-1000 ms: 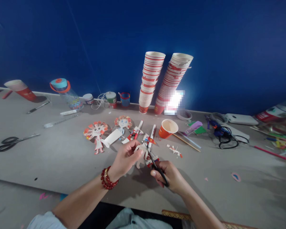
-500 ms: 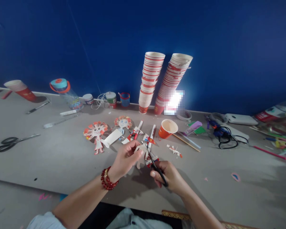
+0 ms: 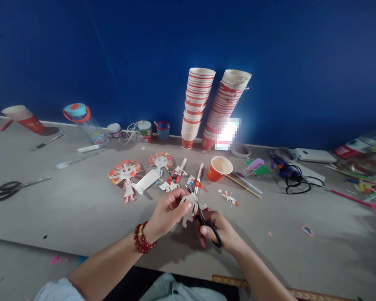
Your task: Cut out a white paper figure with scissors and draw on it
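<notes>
My left hand (image 3: 171, 211), with red beads at the wrist, pinches a small white paper cutout (image 3: 188, 209) between thumb and fingers. My right hand (image 3: 217, 230) has its fingers through the black handles of a pair of scissors (image 3: 204, 217). The blades lie against the cutout's right side, slightly apart. Beyond my hands are printed paper scraps (image 3: 194, 182) and two white markers (image 3: 199, 173). Left of them lie a paper doll with a red-and-white dress (image 3: 128, 177), a second doll head with blue eyes (image 3: 161, 161) and a blank white paper strip (image 3: 147, 181).
An orange paper cup (image 3: 219, 169) stands beyond my right hand, and two tall cup stacks (image 3: 198, 104) lean near the blue wall. Other scissors (image 3: 19, 188) lie at the left. A bottle (image 3: 86, 125), paint jars (image 3: 145, 130), a black cable (image 3: 296, 177) and paper bits (image 3: 228, 197) surround the work area.
The scissors' blades have parted a little, and their handles have spread. The cutout has tilted and shifted slightly down and right in my left hand. The whole view has moved slightly.
</notes>
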### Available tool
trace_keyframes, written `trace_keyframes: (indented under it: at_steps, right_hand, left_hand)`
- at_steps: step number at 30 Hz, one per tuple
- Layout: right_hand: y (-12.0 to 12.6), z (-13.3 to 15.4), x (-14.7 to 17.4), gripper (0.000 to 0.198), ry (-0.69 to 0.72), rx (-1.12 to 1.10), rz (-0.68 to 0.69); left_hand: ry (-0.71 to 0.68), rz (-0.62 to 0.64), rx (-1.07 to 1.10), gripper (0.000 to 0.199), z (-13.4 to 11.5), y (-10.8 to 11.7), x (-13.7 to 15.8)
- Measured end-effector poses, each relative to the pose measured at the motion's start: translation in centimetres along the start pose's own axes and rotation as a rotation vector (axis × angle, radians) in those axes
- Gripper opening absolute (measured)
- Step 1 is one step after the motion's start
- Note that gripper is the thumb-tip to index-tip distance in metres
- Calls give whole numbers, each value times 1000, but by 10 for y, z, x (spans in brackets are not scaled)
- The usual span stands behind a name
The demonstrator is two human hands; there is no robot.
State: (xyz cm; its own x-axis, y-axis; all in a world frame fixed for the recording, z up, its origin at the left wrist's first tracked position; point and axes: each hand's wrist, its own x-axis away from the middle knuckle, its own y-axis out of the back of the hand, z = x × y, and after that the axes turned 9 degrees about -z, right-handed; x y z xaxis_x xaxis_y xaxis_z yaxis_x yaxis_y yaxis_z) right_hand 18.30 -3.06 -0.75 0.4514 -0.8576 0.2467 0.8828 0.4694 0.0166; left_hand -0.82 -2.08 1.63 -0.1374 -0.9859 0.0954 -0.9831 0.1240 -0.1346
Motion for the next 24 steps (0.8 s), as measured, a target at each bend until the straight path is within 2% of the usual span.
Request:
trace_keyframes:
  at_steps: [18, 24]
  right_hand:
    - [1, -4, -1, 64, -9, 19, -7]
    - [0, -6, -2, 64, -4, 22, -30]
  left_hand:
    - [-21, 11, -9, 17, -2, -1, 0]
    - [-24, 14, -19, 22, -2, -2, 0]
